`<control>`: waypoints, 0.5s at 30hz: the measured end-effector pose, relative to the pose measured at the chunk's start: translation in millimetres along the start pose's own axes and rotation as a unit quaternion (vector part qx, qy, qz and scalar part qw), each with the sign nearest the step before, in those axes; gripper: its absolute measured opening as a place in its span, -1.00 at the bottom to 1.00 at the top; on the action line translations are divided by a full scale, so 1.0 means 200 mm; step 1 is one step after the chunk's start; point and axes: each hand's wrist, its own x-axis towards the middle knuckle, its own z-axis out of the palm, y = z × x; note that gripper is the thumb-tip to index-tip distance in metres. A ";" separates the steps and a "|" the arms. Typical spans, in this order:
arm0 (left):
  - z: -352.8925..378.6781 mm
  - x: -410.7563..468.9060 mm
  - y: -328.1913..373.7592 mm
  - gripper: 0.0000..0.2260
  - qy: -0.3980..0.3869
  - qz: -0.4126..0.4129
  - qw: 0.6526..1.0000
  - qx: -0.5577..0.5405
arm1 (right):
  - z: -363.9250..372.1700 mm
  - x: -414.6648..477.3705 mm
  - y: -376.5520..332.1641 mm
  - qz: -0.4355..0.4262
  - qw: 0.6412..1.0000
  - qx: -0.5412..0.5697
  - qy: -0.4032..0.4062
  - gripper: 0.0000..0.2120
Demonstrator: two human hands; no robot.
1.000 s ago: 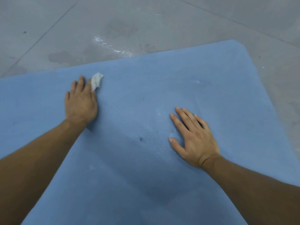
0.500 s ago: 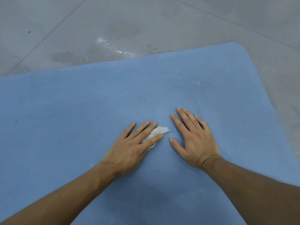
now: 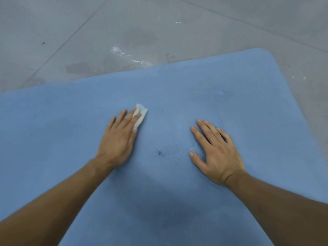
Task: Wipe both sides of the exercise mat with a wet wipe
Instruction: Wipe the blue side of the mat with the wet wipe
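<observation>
Moved since half a second ago: left hand (image 3: 118, 139) and small crumpled white wet wipe (image 3: 140, 113), now farther up the flat blue foam exercise mat (image 3: 230, 82), apart from the right hand (image 3: 219, 153). Left fingers lie straight and close together, pressing the wipe onto the mat. Right fingers lie spread flat on the mat. Grey tiled floor (image 3: 71, 32) lies beyond.
</observation>
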 end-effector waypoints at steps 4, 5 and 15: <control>0.13 -0.16 0.35 -0.49 -0.032 0.103 0.994 0.015 | 0.00 0.01 0.00 0.000 1.000 0.002 0.003 -0.31; 0.15 -0.21 0.41 -0.46 -0.037 0.124 0.991 0.024 | 0.01 0.01 0.00 -0.001 1.000 0.003 0.005 -0.31; 0.04 -0.08 0.05 -0.31 -0.010 -0.037 0.998 0.056 | 0.00 0.00 0.00 -0.003 1.000 0.005 0.003 -0.31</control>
